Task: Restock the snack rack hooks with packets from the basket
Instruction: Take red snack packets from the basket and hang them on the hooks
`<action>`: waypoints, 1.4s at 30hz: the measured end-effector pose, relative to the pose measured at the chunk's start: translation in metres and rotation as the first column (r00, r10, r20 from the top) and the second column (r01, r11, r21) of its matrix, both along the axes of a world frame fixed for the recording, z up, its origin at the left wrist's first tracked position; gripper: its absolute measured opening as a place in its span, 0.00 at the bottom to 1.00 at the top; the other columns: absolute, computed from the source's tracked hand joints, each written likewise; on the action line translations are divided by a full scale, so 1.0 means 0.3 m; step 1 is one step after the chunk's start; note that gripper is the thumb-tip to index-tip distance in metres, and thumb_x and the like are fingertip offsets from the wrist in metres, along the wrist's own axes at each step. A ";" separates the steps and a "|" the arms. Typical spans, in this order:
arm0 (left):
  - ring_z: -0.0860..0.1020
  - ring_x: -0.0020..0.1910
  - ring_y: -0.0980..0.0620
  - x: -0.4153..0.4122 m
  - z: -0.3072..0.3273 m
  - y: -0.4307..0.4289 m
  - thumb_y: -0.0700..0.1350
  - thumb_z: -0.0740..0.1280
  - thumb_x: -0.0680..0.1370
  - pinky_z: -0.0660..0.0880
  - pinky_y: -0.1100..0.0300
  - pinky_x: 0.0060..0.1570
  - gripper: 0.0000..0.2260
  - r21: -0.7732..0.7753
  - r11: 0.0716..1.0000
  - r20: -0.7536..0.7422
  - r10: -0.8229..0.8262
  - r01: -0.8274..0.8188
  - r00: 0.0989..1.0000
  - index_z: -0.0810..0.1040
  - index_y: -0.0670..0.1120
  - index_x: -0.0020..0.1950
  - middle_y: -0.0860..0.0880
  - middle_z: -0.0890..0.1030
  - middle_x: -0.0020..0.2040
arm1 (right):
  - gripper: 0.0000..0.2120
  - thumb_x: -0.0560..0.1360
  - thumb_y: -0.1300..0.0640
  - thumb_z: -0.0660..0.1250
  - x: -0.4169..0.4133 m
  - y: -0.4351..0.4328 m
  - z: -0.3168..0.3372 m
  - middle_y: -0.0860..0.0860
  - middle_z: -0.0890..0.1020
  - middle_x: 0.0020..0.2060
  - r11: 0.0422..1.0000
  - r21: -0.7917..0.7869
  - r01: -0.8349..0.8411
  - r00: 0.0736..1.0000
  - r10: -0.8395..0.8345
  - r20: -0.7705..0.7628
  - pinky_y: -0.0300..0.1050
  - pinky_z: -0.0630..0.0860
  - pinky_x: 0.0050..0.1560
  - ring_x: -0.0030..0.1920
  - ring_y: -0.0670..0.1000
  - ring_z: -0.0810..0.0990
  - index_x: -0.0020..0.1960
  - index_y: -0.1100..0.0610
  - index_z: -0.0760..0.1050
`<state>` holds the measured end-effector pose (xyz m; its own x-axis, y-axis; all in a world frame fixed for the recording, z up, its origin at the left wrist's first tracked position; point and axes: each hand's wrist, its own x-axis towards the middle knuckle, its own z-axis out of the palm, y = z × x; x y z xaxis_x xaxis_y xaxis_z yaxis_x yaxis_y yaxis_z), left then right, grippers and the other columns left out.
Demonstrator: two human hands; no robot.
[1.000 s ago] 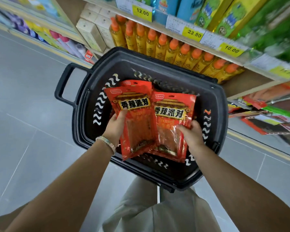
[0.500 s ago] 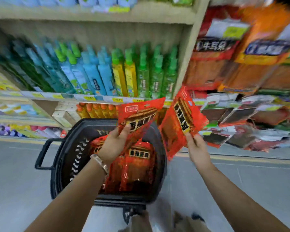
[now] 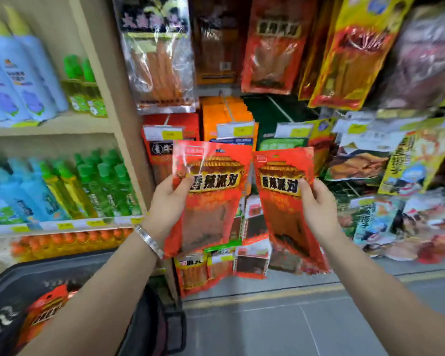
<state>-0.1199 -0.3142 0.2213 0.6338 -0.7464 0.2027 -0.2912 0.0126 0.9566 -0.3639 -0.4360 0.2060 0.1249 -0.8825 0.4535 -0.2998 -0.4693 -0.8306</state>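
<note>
- Two red spicy-snack pouches are being held up side by side in front of the snack rack [image 3: 280, 109]. The left packet [image 3: 211, 201] and the right packet [image 3: 284, 209] are nearly touching at their inner edges, and each is tilting slightly.
- The left hand [image 3: 167, 201] is gripping its packet at the nine o'clock edge, with the thumb lying across the printed label. The right hand [image 3: 319, 209] is gripping the other packet at its three o'clock edge in the same way. The hands are working apart, one packet each.
- The packets are looking like light, flat foil pouches: soft, crinkly and glossy enough to slip, with strips inside that could probably crack if bent.
- For hooking, the better hold is probably high up by the twelve o'clock header strip. A hang hole would be sitting there, but blur is hiding whether one is.
- The rack is filling the view from twelve to three o'clock, crowded with hanging packets and price tags. No free hook is showing.
- The black basket [image 3: 13, 281] at seven o'clock is carrying at least one matching spare packet [image 3: 45, 310].
- Bottle shelves [image 3: 49, 124] are running along nine o'clock.
</note>
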 end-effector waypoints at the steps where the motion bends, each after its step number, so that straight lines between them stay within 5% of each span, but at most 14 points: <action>1: 0.73 0.38 0.53 -0.033 0.033 -0.040 0.48 0.65 0.77 0.69 0.61 0.39 0.08 -0.020 1.000 -0.001 0.004 -0.004 1.000 0.79 0.44 0.43 0.48 0.76 0.38 | 0.21 0.80 0.59 0.59 -0.035 -0.037 0.037 0.44 0.62 0.28 1.000 -0.017 0.008 1.000 -0.008 0.011 0.29 0.63 0.35 0.29 0.35 0.67 0.31 0.49 0.58; 4: 0.75 0.39 0.50 -0.112 0.141 -0.148 0.50 0.65 0.77 0.71 0.55 0.43 0.10 -0.099 0.995 -0.037 -0.012 0.009 0.999 0.80 0.46 0.42 0.47 0.79 0.38 | 0.21 0.79 0.58 0.61 -0.118 -0.155 0.143 0.44 0.63 0.26 0.998 -0.043 0.045 0.998 -0.043 0.048 0.30 0.63 0.32 0.27 0.36 0.67 0.30 0.49 0.59; 8: 0.77 0.43 0.50 -0.154 0.267 -0.284 0.56 0.64 0.77 0.74 0.50 0.49 0.14 -0.200 0.979 0.060 -0.018 0.030 0.998 0.80 0.47 0.46 0.47 0.81 0.43 | 0.16 0.78 0.48 0.61 -0.169 -0.300 0.280 0.49 0.64 0.29 0.999 -0.011 0.040 0.987 -0.038 0.156 0.43 0.56 0.30 0.26 0.42 0.60 0.34 0.55 0.66; 13: 0.75 0.37 0.63 -0.130 0.400 -0.436 0.53 0.63 0.78 0.70 0.63 0.42 0.09 -0.314 0.949 0.127 0.030 0.011 0.991 0.79 0.59 0.39 0.62 0.79 0.33 | 0.23 0.76 0.43 0.63 -0.151 -0.455 0.449 0.55 0.64 0.30 0.991 -0.117 0.070 0.963 -0.036 0.267 0.43 0.59 0.34 0.30 0.42 0.64 0.35 0.62 0.70; 15: 0.76 0.39 0.64 -0.109 0.441 -0.483 0.53 0.63 0.78 0.73 0.59 0.45 0.09 -0.347 0.938 0.110 0.013 0.026 0.994 0.80 0.61 0.40 0.62 0.80 0.35 | 0.22 0.77 0.45 0.63 -0.126 -0.507 0.512 0.51 0.63 0.29 0.984 -0.169 0.057 0.956 -0.005 0.293 0.44 0.58 0.34 0.31 0.43 0.62 0.32 0.59 0.66; 19: 0.81 0.49 0.50 -0.058 0.518 -0.569 0.49 0.64 0.79 0.77 0.45 0.53 0.05 -0.457 0.889 0.069 0.020 0.014 0.997 0.79 0.56 0.46 0.54 0.83 0.45 | 0.14 0.78 0.49 0.64 -0.061 -0.606 0.617 0.50 0.72 0.30 0.976 -0.218 0.016 0.933 0.064 0.353 0.46 0.65 0.39 0.32 0.46 0.69 0.37 0.56 0.75; 23: 0.82 0.47 0.55 -0.008 0.593 -0.642 0.47 0.65 0.78 0.78 0.55 0.48 0.05 -0.536 0.843 0.018 -0.047 0.049 0.999 0.80 0.54 0.49 0.55 0.84 0.46 | 0.17 0.77 0.49 0.64 0.006 -0.692 0.716 0.39 0.67 0.24 0.965 -0.260 -0.038 0.918 0.136 0.373 0.35 0.61 0.33 0.29 0.39 0.63 0.31 0.50 0.68; 26: 0.82 0.41 0.61 0.018 0.633 -0.690 0.46 0.65 0.78 0.76 0.66 0.38 0.04 -0.571 0.818 0.006 -0.079 0.068 0.997 0.80 0.52 0.47 0.58 0.84 0.41 | 0.15 0.77 0.47 0.63 0.052 -0.759 0.769 0.47 0.68 0.31 0.968 -0.241 -0.077 0.898 0.173 0.406 0.45 0.63 0.39 0.35 0.45 0.66 0.35 0.55 0.72; 29: 0.82 0.40 0.58 0.026 0.649 -0.729 0.45 0.65 0.79 0.76 0.64 0.35 0.04 -0.573 0.812 0.018 -0.117 0.106 0.993 0.80 0.50 0.49 0.55 0.84 0.40 | 0.10 0.76 0.45 0.64 0.093 -0.808 0.802 0.53 0.76 0.39 0.974 -0.176 -0.144 0.864 0.211 0.457 0.52 0.72 0.47 0.42 0.53 0.75 0.41 0.51 0.75; 32: 0.82 0.41 0.56 0.021 0.655 -0.763 0.45 0.65 0.79 0.78 0.62 0.37 0.05 -0.580 0.804 0.009 -0.150 0.128 0.989 0.80 0.50 0.49 0.54 0.84 0.41 | 0.14 0.76 0.46 0.65 0.123 -0.858 0.813 0.55 0.79 0.57 0.983 -0.038 -0.181 0.840 0.174 0.514 0.57 0.73 0.62 0.58 0.57 0.77 0.55 0.55 0.74; 36: 0.83 0.41 0.56 0.015 0.658 -0.802 0.44 0.65 0.79 0.78 0.63 0.37 0.04 -0.570 0.810 -0.009 -0.177 0.140 0.984 0.79 0.50 0.49 0.54 0.85 0.41 | 0.08 0.76 0.52 0.67 0.136 -0.907 0.799 0.57 0.80 0.50 0.974 0.017 -0.227 0.789 0.174 0.589 0.52 0.77 0.49 0.45 0.54 0.81 0.51 0.54 0.72; 40: 0.84 0.43 0.51 0.011 0.659 -0.827 0.45 0.65 0.78 0.79 0.59 0.37 0.05 -0.562 0.811 -0.056 -0.233 0.162 0.971 0.80 0.51 0.49 0.51 0.85 0.43 | 0.20 0.75 0.47 0.66 0.145 -0.949 0.770 0.56 0.77 0.59 0.992 0.018 -0.127 0.865 0.102 0.491 0.55 0.73 0.61 0.60 0.58 0.76 0.60 0.59 0.73; 42: 0.84 0.45 0.49 0.001 0.663 -0.839 0.45 0.65 0.78 0.80 0.57 0.39 0.06 -0.567 0.805 -0.068 -0.258 0.175 0.964 0.82 0.53 0.46 0.50 0.85 0.45 | 0.16 0.75 0.46 0.67 0.155 -0.965 0.760 0.51 0.75 0.52 0.998 -0.053 -0.028 0.905 0.048 0.423 0.44 0.72 0.52 0.54 0.52 0.75 0.56 0.55 0.71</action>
<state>-0.1196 -0.5658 0.4203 0.5209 -0.6559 0.5463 -0.0860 0.5964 0.7981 -0.3173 -0.7254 0.4341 -0.0548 -0.8586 0.5096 0.0951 -0.5126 -0.8534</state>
